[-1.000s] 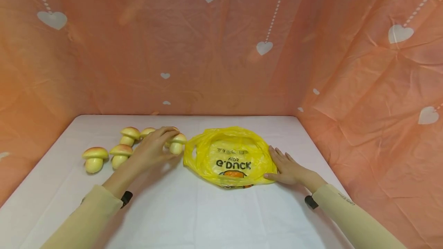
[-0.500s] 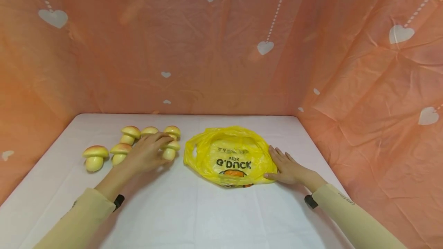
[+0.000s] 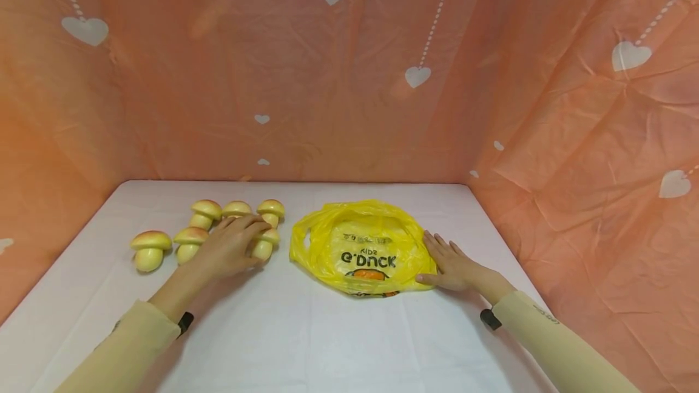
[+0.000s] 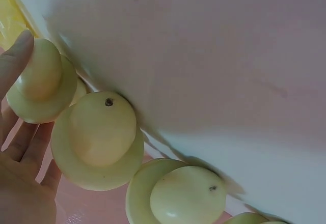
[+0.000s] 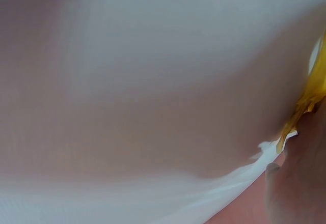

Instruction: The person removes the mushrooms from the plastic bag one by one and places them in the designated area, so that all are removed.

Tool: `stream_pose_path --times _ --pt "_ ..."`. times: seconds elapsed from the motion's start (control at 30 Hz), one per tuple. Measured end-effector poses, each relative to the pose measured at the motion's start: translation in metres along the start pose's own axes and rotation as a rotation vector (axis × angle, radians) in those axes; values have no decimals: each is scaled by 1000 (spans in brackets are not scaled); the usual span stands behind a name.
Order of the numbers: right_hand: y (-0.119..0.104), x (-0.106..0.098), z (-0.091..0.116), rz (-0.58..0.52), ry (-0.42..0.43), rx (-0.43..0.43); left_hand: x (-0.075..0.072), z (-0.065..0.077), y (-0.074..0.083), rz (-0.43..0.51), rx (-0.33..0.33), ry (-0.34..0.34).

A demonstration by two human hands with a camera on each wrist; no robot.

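My left hand (image 3: 232,246) holds a glossy yellow-green toy mushroom (image 3: 264,245) by its side, left of the bag. In the left wrist view the thumb lies against this mushroom's stem (image 4: 43,74), with the other fingers behind the cap. Two more toy mushrooms, a nearer one (image 4: 99,132) and a lower one (image 4: 186,196), stand beside that hand. A yellow plastic bag (image 3: 368,253) with black lettering lies flat at the middle of the table. On its right edge rests my right hand (image 3: 455,267), fingers stretched out; the right wrist view catches only part of it beside the yellow plastic (image 5: 318,81).
Further toy mushrooms with reddish caps stand at the left: one at the far left (image 3: 150,250), one beside it (image 3: 189,242), and several behind, including one at the back (image 3: 270,211). A white cloth (image 3: 349,344) covers the table. Orange curtains (image 3: 349,108) with hearts enclose it.
My left hand has moved left and a little nearer with the toy mushroom, away from the bag, uncovering the mushroom behind it. The right hand and the bag have stayed put.
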State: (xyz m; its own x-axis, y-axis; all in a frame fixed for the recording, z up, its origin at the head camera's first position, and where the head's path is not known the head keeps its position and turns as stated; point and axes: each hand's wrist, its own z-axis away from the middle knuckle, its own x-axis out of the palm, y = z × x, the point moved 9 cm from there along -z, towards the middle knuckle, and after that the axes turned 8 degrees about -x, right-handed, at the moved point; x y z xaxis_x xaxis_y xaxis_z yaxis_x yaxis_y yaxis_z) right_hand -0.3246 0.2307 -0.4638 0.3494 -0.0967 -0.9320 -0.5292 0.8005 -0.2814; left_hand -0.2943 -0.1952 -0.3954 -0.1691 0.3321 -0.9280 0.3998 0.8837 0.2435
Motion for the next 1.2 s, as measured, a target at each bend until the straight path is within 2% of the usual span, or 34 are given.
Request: stream_pose_path --times 0.37,0.57,1.2 --pt "0 -2 0 -7 25 -8 -3 6 -4 12 -11 46" --pt "2 -4 1 -5 35 -6 -3 8 -4 26 -22 42" --pt "-7 -23 4 -62 161 -37 -5 14 -5 23 -26 69"
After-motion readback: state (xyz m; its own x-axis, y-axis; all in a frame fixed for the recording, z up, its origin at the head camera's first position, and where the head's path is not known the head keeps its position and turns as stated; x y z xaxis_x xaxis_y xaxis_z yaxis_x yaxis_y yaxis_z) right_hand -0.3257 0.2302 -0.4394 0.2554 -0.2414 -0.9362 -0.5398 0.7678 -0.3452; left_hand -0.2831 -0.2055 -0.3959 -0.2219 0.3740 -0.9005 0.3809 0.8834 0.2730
